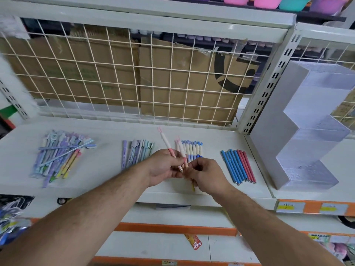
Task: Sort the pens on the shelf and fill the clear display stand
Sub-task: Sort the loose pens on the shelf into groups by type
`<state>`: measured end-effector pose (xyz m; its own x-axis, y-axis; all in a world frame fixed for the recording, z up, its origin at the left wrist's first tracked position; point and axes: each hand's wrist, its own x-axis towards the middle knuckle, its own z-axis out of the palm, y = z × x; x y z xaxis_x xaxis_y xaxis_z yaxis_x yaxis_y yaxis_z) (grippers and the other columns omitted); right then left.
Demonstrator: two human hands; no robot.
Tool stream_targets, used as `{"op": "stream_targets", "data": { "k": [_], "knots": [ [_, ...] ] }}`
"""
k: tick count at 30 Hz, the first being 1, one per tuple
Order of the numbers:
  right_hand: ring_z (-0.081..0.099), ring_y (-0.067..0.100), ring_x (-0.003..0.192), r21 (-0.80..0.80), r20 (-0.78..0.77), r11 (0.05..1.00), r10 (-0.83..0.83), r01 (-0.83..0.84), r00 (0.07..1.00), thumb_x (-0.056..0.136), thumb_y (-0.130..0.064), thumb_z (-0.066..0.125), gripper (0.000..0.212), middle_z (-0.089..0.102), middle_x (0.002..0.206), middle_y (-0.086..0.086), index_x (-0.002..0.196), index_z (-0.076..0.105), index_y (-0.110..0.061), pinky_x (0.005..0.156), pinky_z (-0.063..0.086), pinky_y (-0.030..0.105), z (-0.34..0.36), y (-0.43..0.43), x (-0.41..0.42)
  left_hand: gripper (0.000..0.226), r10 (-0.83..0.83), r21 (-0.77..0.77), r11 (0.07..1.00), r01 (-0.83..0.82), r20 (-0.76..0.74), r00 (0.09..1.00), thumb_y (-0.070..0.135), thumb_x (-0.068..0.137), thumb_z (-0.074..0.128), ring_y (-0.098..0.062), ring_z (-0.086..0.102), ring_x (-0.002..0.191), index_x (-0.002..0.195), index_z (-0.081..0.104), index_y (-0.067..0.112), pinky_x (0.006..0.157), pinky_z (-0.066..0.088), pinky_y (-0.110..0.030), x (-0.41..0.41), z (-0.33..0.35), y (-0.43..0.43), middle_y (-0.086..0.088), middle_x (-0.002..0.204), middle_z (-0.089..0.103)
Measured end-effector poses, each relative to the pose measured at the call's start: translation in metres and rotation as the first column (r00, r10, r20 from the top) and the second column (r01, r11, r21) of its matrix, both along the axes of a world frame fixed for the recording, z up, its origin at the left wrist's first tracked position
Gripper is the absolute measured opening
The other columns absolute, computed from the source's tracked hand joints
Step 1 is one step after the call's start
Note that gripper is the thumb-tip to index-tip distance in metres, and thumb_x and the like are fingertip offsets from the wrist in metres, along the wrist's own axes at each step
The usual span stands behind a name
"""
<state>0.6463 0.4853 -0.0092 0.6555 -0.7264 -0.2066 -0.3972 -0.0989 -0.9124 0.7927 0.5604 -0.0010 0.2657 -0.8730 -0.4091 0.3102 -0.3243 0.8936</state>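
Observation:
On the white shelf (107, 181) lie four groups of pens. A mixed pastel heap (61, 156) is at the left, a purple-and-teal row (136, 150) left of centre, a row of cream pens with blue tips (193, 149) in the middle, and blue and red pens (238, 166) to the right. My left hand (163, 167) grips a cream pen with pink ends (166, 142), tilted up to the left. My right hand (205, 174) pinches the lower end of other pink-tipped pens (180, 146) just right of it. The clear stepped display stand (303, 131) stands at the far right, its compartments bare.
A wire grid (134, 77) with cardboard behind it backs the shelf. An upright slotted post (269, 83) separates the shelf from the stand's bay. Orange price rails (311, 208) run along the front edges. Coloured tubs (267, 1) sit on the top shelf.

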Motion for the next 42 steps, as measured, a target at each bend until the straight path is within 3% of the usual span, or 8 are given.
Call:
{"op": "stream_targets", "data": {
  "k": [6, 10, 13, 26, 32, 36, 38, 42],
  "knots": [
    [0.051, 0.008, 0.047, 0.036, -0.001, 0.995, -0.089, 0.089, 0.996, 0.097, -0.013, 0.061, 0.016, 0.061, 0.055, -0.004, 0.085, 0.069, -0.007, 0.042, 0.036, 0.015, 0.001, 0.02, 0.029, 0.015, -0.068, 0.014, 0.998, 0.067, 0.056, 0.996, -0.01, 0.094, 0.055, -0.022, 0.064, 0.068, 0.097, 0.059, 0.004, 0.064, 0.053, -0.033, 0.028, 0.001, 0.02, -0.003, 0.067, 0.067],
    [0.052, 0.01, 0.05, 0.022, -0.001, 0.995, -0.093, 0.093, 0.996, 0.092, -0.012, 0.066, 0.007, 0.062, 0.059, -0.003, 0.086, 0.068, -0.009, 0.044, 0.038, 0.019, -0.002, 0.041, 0.052, 0.003, -0.07, 0.02, 0.997, 0.069, 0.065, 0.995, 0.007, 0.099, 0.057, -0.022, 0.063, 0.069, 0.1, 0.059, 0.005, 0.06, 0.055, -0.031, 0.05, 0.0, 0.033, -0.006, 0.079, 0.068],
    [0.052, 0.006, 0.047, -0.011, -0.01, 0.992, -0.126, 0.126, 0.992, 0.088, -0.012, 0.069, 0.001, 0.065, 0.064, -0.002, 0.088, 0.069, -0.011, 0.045, 0.04, 0.022, -0.002, 0.053, 0.068, 0.02, -0.073, 0.051, 0.996, 0.07, 0.059, 0.996, 0.016, 0.104, 0.049, -0.022, 0.064, 0.066, 0.1, 0.064, 0.004, 0.058, 0.054, -0.031, 0.064, -0.001, 0.04, -0.013, 0.083, 0.066],
    [0.05, 0.0, 0.042, -0.033, 0.037, 0.971, -0.237, 0.238, 0.971, 0.087, -0.009, 0.076, 0.011, 0.062, 0.064, 0.0, 0.092, 0.067, -0.004, 0.042, 0.038, 0.013, -0.005, 0.09, 0.108, 0.021, -0.21, 0.09, 0.975, 0.204, 0.067, 0.975, 0.009, 0.102, 0.049, -0.026, 0.065, 0.056, 0.086, 0.059, 0.002, 0.06, 0.057, -0.037, 0.103, 0.003, 0.061, -0.011, 0.06, 0.063],
    [0.06, 0.007, 0.062, -0.252, -0.123, 0.929, -0.31, 0.272, 0.943, 0.086, -0.019, 0.075, 0.01, 0.066, 0.069, -0.007, 0.084, 0.066, -0.016, 0.055, 0.044, 0.018, -0.011, 0.079, 0.108, 0.03, -0.214, 0.095, 0.974, 0.204, 0.111, 0.97, 0.021, 0.102, 0.054, -0.027, 0.058, 0.063, 0.1, 0.062, -0.008, 0.057, 0.057, -0.035, 0.101, -0.006, 0.052, -0.016, 0.079, 0.056],
    [0.062, 0.016, 0.064, -0.36, -0.294, 0.894, -0.38, 0.267, 0.877, 0.087, -0.021, 0.068, 0.012, 0.062, 0.065, -0.006, 0.077, 0.062, -0.018, 0.053, 0.045, 0.023, -0.015, 0.049, 0.101, 0.016, -0.136, 0.11, 0.988, 0.113, 0.236, 0.962, 0.016, 0.099, 0.052, -0.021, 0.052, 0.059, 0.089, 0.058, 0.005, 0.049, 0.042, -0.026, 0.106, -0.008, 0.044, -0.011, 0.078, 0.054],
    [0.057, 0.015, 0.058, -0.413, -0.387, 0.885, -0.384, 0.215, 0.838, 0.092, -0.027, 0.063, 0.024, 0.057, 0.059, -0.005, 0.071, 0.057, -0.017, 0.046, 0.036, 0.022, -0.019, 0.037, 0.099, 0.015, -0.115, 0.118, 0.989, 0.085, 0.273, 0.955, 0.017, 0.097, 0.054, -0.017, 0.054, 0.058, 0.087, 0.059, 0.008, 0.048, 0.04, -0.025, 0.111, -0.009, 0.042, -0.007, 0.076, 0.056],
    [0.059, 0.017, 0.061, -0.42, -0.454, 0.892, -0.367, 0.168, 0.812, 0.097, -0.03, 0.059, 0.023, 0.065, 0.07, 0.003, 0.085, 0.063, -0.01, 0.051, 0.043, 0.023, -0.024, 0.021, 0.1, 0.012, -0.081, 0.132, 0.99, 0.042, 0.307, 0.948, 0.017, 0.094, 0.057, -0.014, 0.054, 0.057, 0.089, 0.063, 0.008, 0.05, 0.039, -0.025, 0.114, -0.014, 0.041, -0.004, 0.074, 0.058]
  ]
}}
